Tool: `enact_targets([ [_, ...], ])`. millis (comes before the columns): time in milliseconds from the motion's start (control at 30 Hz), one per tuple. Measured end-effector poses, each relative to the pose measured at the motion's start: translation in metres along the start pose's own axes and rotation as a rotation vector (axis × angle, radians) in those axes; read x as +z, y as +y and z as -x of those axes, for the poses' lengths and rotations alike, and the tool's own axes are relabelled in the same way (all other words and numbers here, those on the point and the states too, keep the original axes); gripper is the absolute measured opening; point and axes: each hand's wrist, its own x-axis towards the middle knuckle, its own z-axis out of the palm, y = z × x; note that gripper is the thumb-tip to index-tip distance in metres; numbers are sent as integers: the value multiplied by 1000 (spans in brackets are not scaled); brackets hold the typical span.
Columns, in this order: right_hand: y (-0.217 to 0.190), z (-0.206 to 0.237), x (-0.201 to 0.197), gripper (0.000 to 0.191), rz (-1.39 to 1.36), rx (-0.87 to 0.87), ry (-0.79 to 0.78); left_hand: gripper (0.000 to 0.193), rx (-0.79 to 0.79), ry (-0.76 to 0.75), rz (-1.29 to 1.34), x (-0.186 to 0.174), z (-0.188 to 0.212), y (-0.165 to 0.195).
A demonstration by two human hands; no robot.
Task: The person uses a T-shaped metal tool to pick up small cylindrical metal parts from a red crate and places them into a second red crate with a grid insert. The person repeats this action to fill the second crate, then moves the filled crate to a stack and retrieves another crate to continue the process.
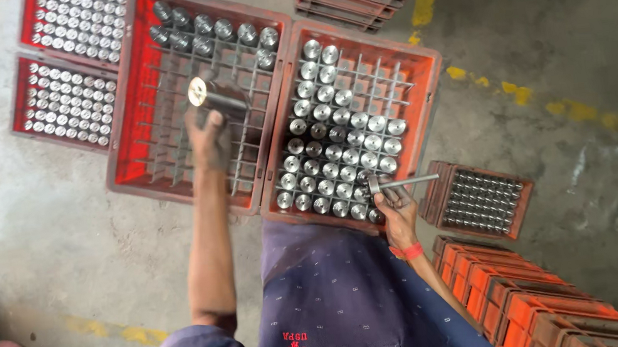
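Here, the left hand sat left of centre in the frame, its fingers curled closed around a shiny grey metal cylinder. The cylinder lay tilted, its long axis running from the bright round end face at upper left down toward the right, just above the wire grid of the mostly empty red plastic crate. The few cylinders already standing there filled the top rows, up and to the right of the hand. The right hand, lower right of centre, gripped a thin grey metal rod lying nearly level, pointing right, over the bottom edge of the neighbouring red crate packed with cylinders. The left hand was the nearer to the open grid cells.
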Motion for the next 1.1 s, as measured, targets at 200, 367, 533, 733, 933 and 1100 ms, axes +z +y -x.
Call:
enact_targets([
  [200, -9, 4, 36, 50, 144, -11, -189, 9, -203, -5, -617, 23, 117, -83],
  [367, -31, 20, 47, 50, 44, -4, -323, 36, -259, -250, -1276, 67, 188, -79],
  [533, -35, 31, 40, 49, 224, -118, -428, 47, -417, -434, -1431, 86, 190, -65],
  [733, -19, 22, 15, 52, 194, -97, -515, 56, -476, -631, -1326, 74, 189, -81],
  [933, -5, -18, -17, 46, -28, -134, -148, 70, -248, -611, -1427, 57, 135, -115],
  [1100, -3, -43, -44, 42, -248, -256, 3, 67, 105, -486, -1397, 74, 41, -141],
])
